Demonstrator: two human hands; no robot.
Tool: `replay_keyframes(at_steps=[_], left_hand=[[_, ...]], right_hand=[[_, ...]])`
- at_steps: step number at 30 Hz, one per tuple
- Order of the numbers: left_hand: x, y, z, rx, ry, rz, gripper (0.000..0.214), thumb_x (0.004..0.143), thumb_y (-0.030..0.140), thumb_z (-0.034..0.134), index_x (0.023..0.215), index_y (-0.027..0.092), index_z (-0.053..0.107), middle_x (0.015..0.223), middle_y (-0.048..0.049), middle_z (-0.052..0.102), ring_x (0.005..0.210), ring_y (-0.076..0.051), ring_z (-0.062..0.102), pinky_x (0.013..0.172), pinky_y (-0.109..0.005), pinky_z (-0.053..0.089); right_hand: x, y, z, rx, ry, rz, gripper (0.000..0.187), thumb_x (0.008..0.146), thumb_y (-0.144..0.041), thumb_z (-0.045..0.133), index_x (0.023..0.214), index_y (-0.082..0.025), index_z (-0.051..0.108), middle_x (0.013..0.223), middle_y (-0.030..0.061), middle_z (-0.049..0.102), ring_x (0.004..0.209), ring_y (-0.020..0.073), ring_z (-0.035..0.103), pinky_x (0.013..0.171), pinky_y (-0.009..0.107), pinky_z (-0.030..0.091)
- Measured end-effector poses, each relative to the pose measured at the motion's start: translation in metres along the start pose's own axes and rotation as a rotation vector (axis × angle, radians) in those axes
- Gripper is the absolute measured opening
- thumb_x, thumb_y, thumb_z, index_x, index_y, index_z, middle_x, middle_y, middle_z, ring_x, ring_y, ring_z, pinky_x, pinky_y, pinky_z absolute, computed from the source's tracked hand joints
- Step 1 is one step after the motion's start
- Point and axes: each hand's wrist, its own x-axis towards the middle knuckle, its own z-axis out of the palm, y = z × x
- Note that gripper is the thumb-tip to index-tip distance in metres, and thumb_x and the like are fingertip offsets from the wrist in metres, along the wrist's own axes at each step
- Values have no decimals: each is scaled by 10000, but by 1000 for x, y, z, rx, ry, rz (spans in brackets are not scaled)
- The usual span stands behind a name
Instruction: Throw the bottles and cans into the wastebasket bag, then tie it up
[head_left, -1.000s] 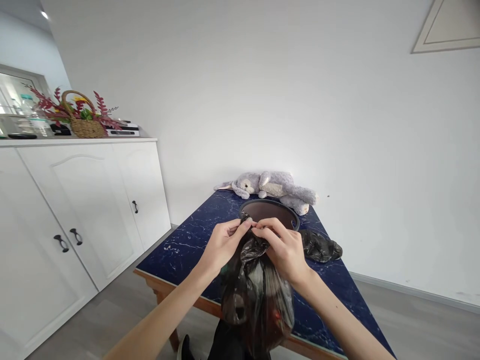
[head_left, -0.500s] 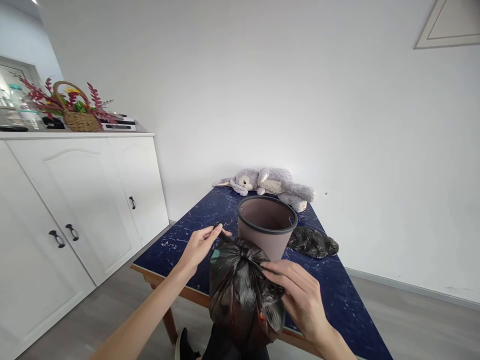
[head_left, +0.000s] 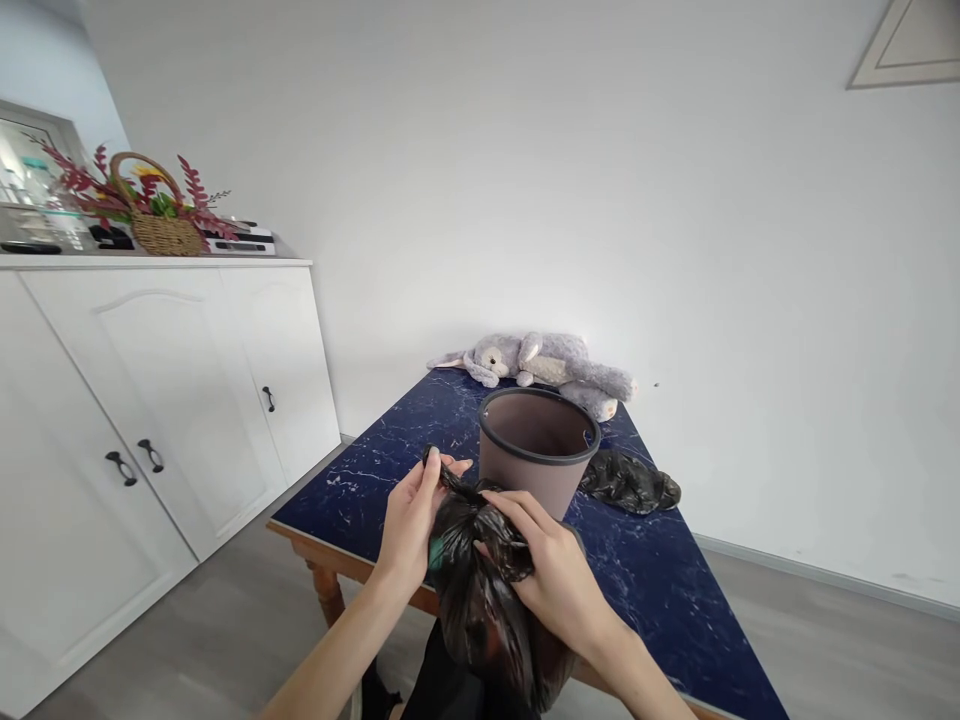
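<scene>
A filled black garbage bag hangs at the near edge of the table, its top gathered and twisted. My left hand is closed, pinching one twisted end of the bag between thumb and fingers. My right hand grips the gathered plastic near the knot, its fingertips at the bunched neck. Right behind the bag stands a brown trash can with a dark rim, upright and without a liner. Another black plastic bag, crumpled and flat, lies to the right of the can.
The blue marble-patterned table has a wooden frame. A grey plush rabbit lies along its far end by the wall. At left, a white cabinet carries a flower basket and bottles.
My right hand has moved left and up to the bag's neck, closer to my left hand. My left hand has turned more upright, still holding the twisted end.
</scene>
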Motion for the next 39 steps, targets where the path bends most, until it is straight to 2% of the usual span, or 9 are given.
replay_keyframes(at_steps=[2,5,8,11,13,20,24,32,39], left_hand=[[-2,-1,-1,23,-7,-4,496,847,650,800,1008,185,740,1171,-132,802,1266,-335,691,1062,-427,561],[-7,-6,-4,57,-30,0,502,871,672,764,1026,194,752,1182,-134,802,1274,-337,688,1066,-431,560],[-12,-7,-6,100,-69,-32,518,890,690,731,1059,201,761,1206,-138,797,1271,-348,688,1059,-451,568],[-13,-5,-16,161,-147,-32,547,902,703,707,1159,223,765,1337,-127,750,1330,-353,649,1119,-466,540],[-10,-6,-32,198,-129,-35,599,876,742,707,1192,237,764,1365,-121,736,1344,-362,638,1136,-473,538],[7,-31,-120,333,189,-67,715,764,851,711,1008,181,763,1082,-145,782,1150,-360,722,1015,-470,603],[8,-39,-141,401,243,18,757,753,902,655,934,171,736,970,-123,766,1035,-324,728,920,-413,614],[6,-40,-140,470,209,78,708,814,884,605,859,185,714,915,-97,730,963,-285,694,856,-354,586],[3,-49,-140,617,136,131,633,942,811,496,858,219,702,936,-78,713,964,-276,659,908,-358,539]], right_hand=[[6,-1,1,-85,-94,34,734,725,62,475,1361,-269,633,1285,62,693,1111,248,721,903,328,581],[6,-3,1,-178,-179,76,663,608,77,427,1124,-232,706,1085,44,721,967,233,738,768,276,548],[-3,-4,-7,-176,-186,71,606,576,58,426,1042,-236,679,1033,37,702,925,224,723,744,262,516],[-18,0,-34,-147,-161,84,522,616,49,419,992,-243,634,1010,33,673,868,210,700,742,268,503],[-29,6,-61,-145,-147,97,475,657,44,411,976,-247,610,1005,34,660,839,204,684,736,274,502],[-63,48,-152,-258,14,157,318,811,-50,451,975,-265,618,1038,62,687,846,218,673,705,280,531],[-75,92,-178,-394,18,231,361,747,-80,464,993,-274,643,1056,81,707,869,251,688,714,320,521],[-71,173,-180,-535,-42,263,357,745,-81,458,998,-252,645,1067,76,716,884,250,710,720,329,502],[-60,188,-160,-582,-80,300,316,808,-69,484,1009,-240,658,1101,70,722,920,237,708,765,324,496]])
